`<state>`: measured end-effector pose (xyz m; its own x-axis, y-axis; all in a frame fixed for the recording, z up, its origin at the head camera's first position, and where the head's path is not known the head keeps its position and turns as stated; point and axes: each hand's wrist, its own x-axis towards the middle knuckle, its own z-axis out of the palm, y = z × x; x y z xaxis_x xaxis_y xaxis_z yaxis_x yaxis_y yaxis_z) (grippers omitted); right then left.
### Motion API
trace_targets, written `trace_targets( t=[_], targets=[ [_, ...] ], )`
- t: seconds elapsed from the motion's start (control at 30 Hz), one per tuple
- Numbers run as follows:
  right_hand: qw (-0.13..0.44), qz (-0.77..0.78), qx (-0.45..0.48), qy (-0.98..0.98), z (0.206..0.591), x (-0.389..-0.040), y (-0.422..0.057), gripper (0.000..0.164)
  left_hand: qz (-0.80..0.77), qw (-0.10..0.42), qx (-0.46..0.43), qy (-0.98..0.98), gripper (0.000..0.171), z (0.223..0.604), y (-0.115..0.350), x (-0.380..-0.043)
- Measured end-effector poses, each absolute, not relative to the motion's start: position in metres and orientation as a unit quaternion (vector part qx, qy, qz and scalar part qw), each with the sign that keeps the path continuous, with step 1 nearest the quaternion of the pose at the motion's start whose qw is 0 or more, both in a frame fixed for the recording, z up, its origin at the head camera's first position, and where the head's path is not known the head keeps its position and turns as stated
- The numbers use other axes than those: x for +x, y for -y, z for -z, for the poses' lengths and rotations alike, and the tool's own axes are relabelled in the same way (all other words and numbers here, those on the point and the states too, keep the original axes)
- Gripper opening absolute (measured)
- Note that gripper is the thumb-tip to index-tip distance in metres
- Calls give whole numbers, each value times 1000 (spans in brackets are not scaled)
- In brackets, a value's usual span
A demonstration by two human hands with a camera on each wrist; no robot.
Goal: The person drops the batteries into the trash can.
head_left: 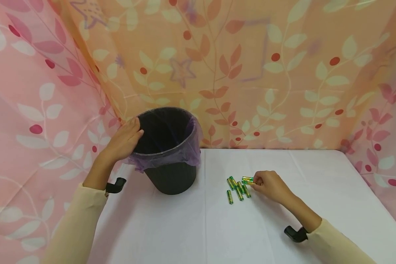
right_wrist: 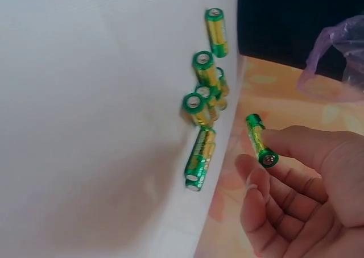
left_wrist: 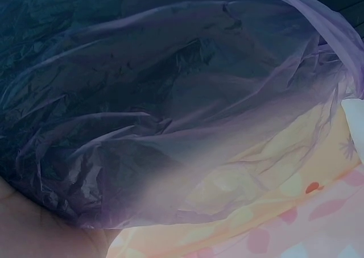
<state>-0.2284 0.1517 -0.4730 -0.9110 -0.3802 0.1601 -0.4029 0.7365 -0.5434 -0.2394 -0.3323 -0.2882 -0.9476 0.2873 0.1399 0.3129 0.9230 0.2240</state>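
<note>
On the table at left stands a black bin lined with a thin purple bag. My left hand rests on the bin's left rim with its fingers over the edge. In the left wrist view the bag fills most of the picture, and only a bit of the hand shows in the lower left corner. My right hand pinches a green and gold battery between thumb and fingers. Several more such batteries lie loosely grouped on the table just left of that hand.
The table has a white cover. An orange patterned cloth hangs along its back edge. Pink patterned cloth hangs on the left side, close to the bin and left arm, and more hangs at the right.
</note>
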Motion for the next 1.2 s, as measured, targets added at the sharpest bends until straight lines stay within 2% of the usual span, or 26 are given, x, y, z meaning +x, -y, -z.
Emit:
trace_targets(
  t=[0.77,1.2],
  targets=[
    [20,-383,266,884,431,-232,-131,10,131,67,-156,977,61,289,334,-242],
    [54,-387,275,878,403,-237,-110,9,122,66,-156,978,60,288,332,-240]
  ],
)
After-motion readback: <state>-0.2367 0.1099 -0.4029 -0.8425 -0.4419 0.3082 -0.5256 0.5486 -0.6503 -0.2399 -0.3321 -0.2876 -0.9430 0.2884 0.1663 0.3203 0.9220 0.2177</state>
